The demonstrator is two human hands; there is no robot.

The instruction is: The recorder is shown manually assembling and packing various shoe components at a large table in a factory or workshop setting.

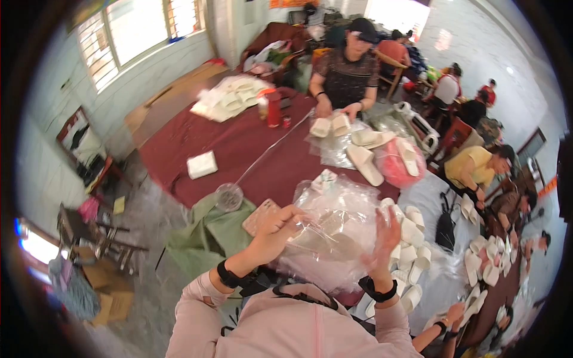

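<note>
My left hand (276,230) pinches the edge of a clear plastic bag (325,238) that I hold up in front of me, above a heap of more clear bags (334,203). My right hand (385,238) is raised with fingers spread against the bag's right side. Both wrists wear black bands. Cream slippers (412,238) are piled just right of my right hand. A phone in a patterned case (258,216) lies on the table by my left hand.
A dark red table (233,143) carries a red bottle (273,108), a white folded pack (202,164), a stack of white slippers (230,98) and a clear round lid (230,197). A person across the table handles slippers (331,125). Other people sit at right. Green cloth (203,232) hangs at the table's near edge.
</note>
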